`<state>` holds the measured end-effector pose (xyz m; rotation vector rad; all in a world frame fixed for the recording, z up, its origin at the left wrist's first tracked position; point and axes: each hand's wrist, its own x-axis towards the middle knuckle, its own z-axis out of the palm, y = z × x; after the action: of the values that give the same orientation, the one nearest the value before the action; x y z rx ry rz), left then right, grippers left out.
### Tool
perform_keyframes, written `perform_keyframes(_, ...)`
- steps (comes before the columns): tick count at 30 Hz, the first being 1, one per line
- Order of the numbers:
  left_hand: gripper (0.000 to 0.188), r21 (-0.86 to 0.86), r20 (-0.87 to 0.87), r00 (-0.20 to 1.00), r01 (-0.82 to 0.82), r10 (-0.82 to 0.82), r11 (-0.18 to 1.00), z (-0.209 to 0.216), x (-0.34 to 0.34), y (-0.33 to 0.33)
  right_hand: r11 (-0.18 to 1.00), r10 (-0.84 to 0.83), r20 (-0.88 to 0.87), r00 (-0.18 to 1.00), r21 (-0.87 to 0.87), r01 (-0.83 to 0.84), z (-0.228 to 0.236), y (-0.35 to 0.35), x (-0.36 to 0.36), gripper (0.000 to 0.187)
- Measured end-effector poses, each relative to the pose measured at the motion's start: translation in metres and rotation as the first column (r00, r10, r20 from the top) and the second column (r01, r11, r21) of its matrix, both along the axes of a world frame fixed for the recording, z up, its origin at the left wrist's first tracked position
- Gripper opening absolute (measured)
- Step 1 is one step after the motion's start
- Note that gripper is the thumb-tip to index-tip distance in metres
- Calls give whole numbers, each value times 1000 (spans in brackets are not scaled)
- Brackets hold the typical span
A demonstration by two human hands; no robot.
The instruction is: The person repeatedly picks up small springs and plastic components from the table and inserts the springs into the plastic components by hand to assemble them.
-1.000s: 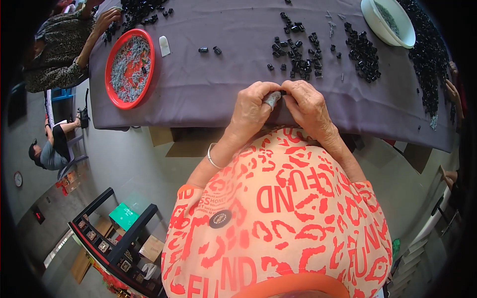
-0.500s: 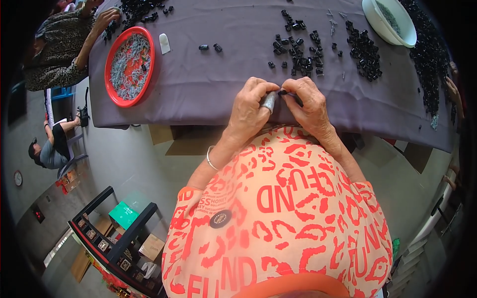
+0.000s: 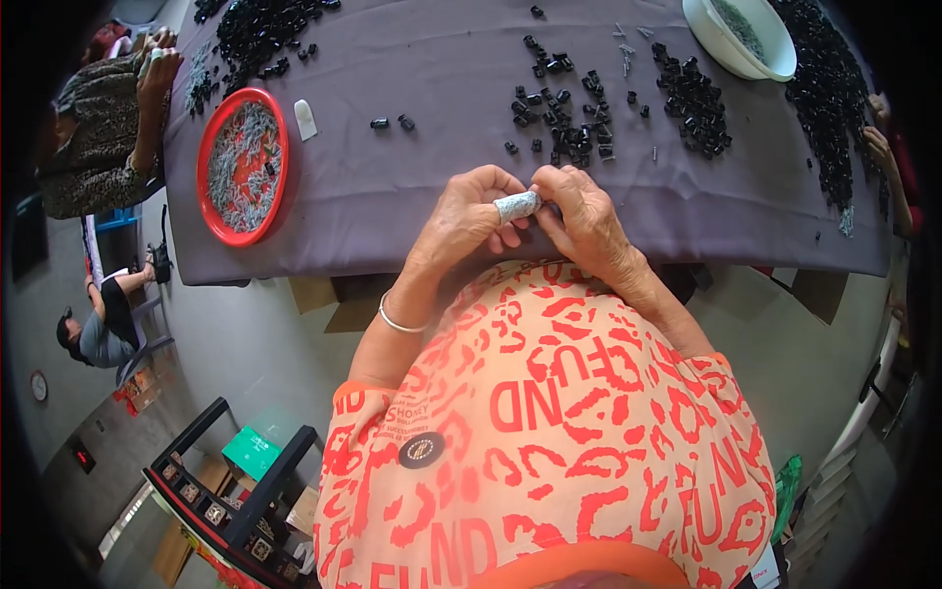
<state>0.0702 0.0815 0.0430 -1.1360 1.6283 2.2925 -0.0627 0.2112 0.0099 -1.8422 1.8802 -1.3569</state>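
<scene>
Over the table's near edge, my left hand (image 3: pixel 463 218) and my right hand (image 3: pixel 587 218) meet with their fingertips together. A pale speckled wrap (image 3: pixel 517 206) covers my left thumb, which points at the right fingertips. Both hands are closed in a pinch; whatever lies between the fingers is hidden by them. Just beyond my hands is a loose group of small black plastic parts (image 3: pixel 571 142). Two more black parts (image 3: pixel 392 124) lie apart to the left.
At left stands a red basin (image 3: pixel 203 167) of small grey screw-like pieces, with a white flat piece (image 3: pixel 305 119) beside it. A white bowl (image 3: pixel 780 61) stands far right, near a dense pile of black parts (image 3: pixel 692 108). Other people's hands (image 3: pixel 157 71) show at both sides.
My left hand has turned so that its wrapped thumb lies across toward the right hand. The black piece seen between my fingertips before is now hidden. The whole view has shifted slightly.
</scene>
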Motion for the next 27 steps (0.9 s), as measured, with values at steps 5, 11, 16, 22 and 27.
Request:
perform_keyframes(5,14,76,10,1000,14,-14,997,1,-2,-5,1000,-3,34,999,13,2,-6,3,-1,45)
perform_keyframes(11,17,15,46,999,-9,8,1000,4,-2,0,999,33,15,999,39,-34,7,2,-4,41)
perform_keyframes(16,11,23,-113,993,-38,40,999,-5,5,2,993,110,5,994,-30,-110,30,-16,3,42)
perform_keyframes(22,4,-826,-85,882,197,-463,528,-12,11,-5,962,269,-100,958,84,-262,10,-29,10,54)
perform_keyframes(27,14,-762,-141,931,115,-337,637,-4,7,1,957,269,-57,962,127,-260,8,-31,8,55)
